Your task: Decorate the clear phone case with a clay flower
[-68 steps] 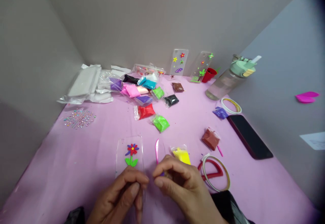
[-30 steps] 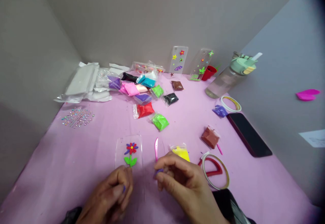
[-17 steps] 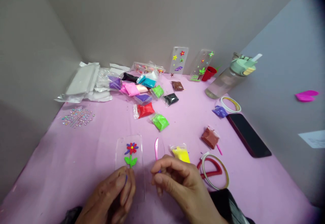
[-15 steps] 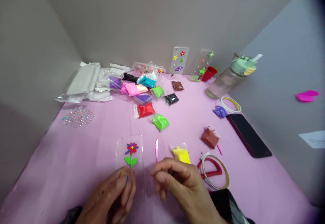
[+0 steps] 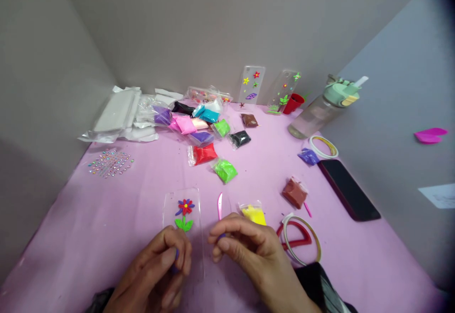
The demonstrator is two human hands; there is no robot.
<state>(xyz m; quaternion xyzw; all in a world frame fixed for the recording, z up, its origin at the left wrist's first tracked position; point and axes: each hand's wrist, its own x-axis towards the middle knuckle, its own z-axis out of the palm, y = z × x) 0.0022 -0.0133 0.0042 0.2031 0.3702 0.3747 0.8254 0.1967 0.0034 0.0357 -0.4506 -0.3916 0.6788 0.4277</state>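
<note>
Left hand [image 5: 151,268] pinches one purple clay bit [image 5: 176,255], right hand [image 5: 250,251] another [image 5: 221,236], over one clear phone case [image 5: 181,204]

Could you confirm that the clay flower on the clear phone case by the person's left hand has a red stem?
No, the stem of the clay flower is green, not red, as the head view shows; it does sit on the clear phone case by the left hand.

Clear phone case [image 5: 170,209] with a clay flower [image 5: 185,207] on it

Lying flat, red-and-purple bloom, green stem and leaves; tiny purple clay bits [image 5: 177,254] pinched right by its lower half.
</note>
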